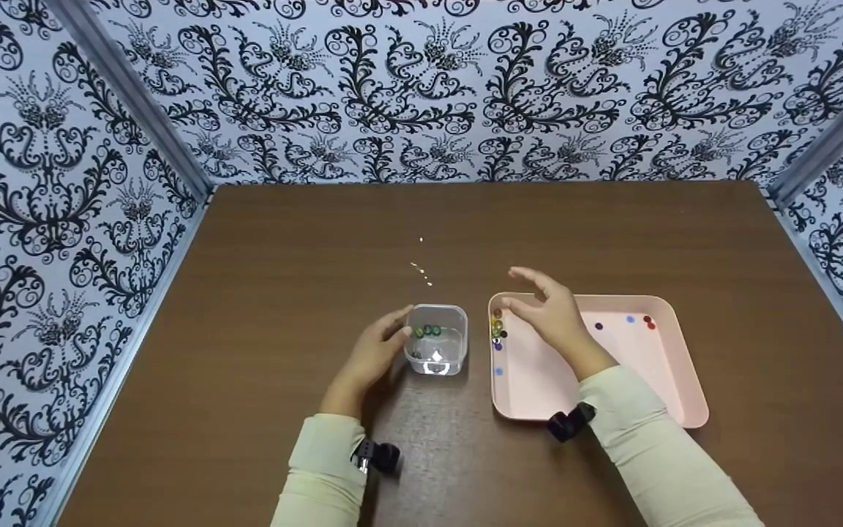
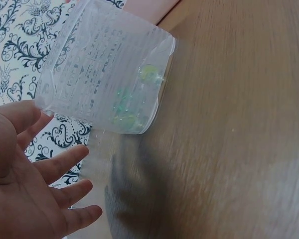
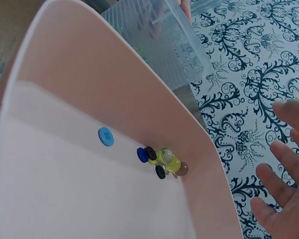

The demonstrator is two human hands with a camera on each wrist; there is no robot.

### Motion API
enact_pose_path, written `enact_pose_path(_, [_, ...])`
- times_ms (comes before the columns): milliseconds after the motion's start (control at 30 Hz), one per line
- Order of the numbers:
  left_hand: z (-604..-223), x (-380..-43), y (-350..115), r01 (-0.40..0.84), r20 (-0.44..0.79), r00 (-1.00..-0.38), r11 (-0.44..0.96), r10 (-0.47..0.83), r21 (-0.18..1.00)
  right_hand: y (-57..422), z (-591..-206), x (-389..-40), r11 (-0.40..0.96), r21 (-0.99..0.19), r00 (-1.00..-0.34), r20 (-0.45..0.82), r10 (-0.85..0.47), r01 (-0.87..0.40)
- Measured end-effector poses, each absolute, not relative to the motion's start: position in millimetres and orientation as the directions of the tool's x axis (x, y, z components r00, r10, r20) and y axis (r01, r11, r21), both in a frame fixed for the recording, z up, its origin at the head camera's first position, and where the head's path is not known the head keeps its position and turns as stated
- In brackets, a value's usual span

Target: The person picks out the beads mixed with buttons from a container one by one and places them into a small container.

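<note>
My left hand [image 1: 374, 355] holds the left rim of a small clear plastic container [image 1: 452, 344] between thumb and forefinger. In the left wrist view, the other fingers [image 2: 65, 164] spread away from the wall. Several green marbles [image 1: 429, 331] lie in the container, blurred through its ribbed side in the left wrist view. My right hand [image 1: 557, 315], fingers parted and nothing between them, hovers over the back left part of a pink tray [image 1: 538, 391]. Along the tray's left wall lie yellow glass marbles [image 3: 173, 163], dark buttons [image 3: 160, 172] and a light blue button [image 3: 105, 136].
Farther right in the tray are a dark button [image 1: 598, 326], a light blue button [image 1: 630, 319] and red pieces [image 1: 650, 323]. A brown wooden table [image 1: 282, 256] carries everything. Patterned panels [image 1: 421, 88] stand behind it and at both sides. Each wrist wears a black camera [image 1: 385, 457].
</note>
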State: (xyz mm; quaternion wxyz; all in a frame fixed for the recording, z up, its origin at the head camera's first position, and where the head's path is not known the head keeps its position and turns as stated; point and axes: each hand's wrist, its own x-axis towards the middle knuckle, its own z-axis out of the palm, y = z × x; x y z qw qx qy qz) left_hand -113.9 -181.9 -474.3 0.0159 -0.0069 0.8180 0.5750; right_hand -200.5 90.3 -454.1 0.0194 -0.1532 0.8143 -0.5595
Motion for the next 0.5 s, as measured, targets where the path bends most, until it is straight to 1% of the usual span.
enact_pose_path(167, [-474.6, -114.4, -181.5, -0.076, -0.079, -0.997, 0.341, -0.005, 0.937, 91.6, -455.9, -202.2, 0.291, -0.934, -0.956, 0.133, -0.261, -0.209])
enact_pose_path(500, [-473.6, -113.1, -181.2, -0.080, -0.080, -0.997, 0.355, -0.015, 0.932, 93.5, -458.3, -203.2, 0.289, -0.940, -0.958, 0.101, -0.270, -0.181])
